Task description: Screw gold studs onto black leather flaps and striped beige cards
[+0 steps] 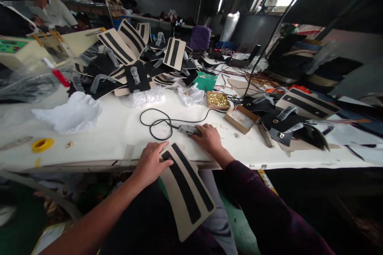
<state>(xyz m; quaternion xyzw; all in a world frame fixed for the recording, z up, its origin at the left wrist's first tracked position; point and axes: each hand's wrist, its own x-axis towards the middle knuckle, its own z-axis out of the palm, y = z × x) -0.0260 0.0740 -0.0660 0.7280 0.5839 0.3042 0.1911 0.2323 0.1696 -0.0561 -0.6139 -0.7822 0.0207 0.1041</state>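
Note:
My left hand (152, 164) pinches the top edge of a beige panel (189, 193) with two black stripes, its thumb on the front face. The panel tilts down over my lap, past the table's front edge. With my right hand (208, 138) I grip the dark end of a grey corded hand tool (188, 129), which lies on or just above the white table. What kind of tool it is I cannot make out. Its black cable (155, 121) loops on the tabletop to the left. Right of my right hand, small bits lie scattered near an open cardboard box (241, 119).
A pile of striped and black panels (136, 77) fills the table's back left. A box of gold-coloured hardware (218, 99) stands mid-table. White plastic (70, 111) and yellow tape (42, 145) lie left; black pieces with clasps (283, 121) lie right. A person (56, 12) is at far left.

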